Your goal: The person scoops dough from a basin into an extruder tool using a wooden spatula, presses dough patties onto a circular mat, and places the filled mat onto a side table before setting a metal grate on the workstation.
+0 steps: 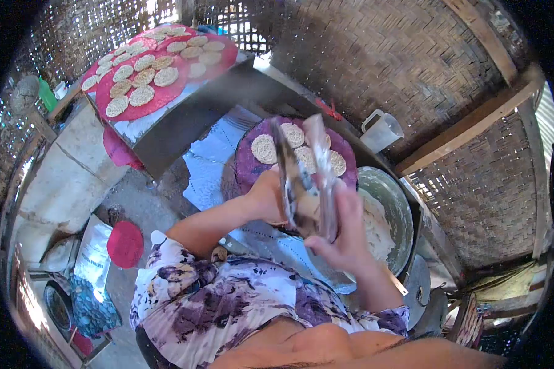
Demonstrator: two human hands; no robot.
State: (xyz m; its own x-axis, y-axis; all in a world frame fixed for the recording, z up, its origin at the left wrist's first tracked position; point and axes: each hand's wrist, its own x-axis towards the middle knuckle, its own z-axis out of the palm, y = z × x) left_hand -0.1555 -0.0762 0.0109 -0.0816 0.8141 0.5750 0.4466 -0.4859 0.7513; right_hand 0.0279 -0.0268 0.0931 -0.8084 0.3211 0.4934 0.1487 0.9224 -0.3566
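In front of my chest I hold a two-part wooden hand press, its two long boards spread apart in a narrow V and smeared by motion. My left hand (268, 194) is closed around the dark left board (287, 169). My right hand (349, 230) grips the lighter right board (326, 184), thumb toward me. Pale, wet-looking dough seems to stick between the boards. Just beyond the press, several lacy, noodle-like discs (264, 149) lie on a round purple cloth (247, 166). A basin (407, 206) of pale dough (375, 230) stands beside my right hand.
At the back left, a table carries red cloths (178, 98) covered with several more discs. A clear plastic jug (383, 132) stands by the woven wall at right. A red round piece (125, 244) lies low at left, near a shiny bag (95, 252).
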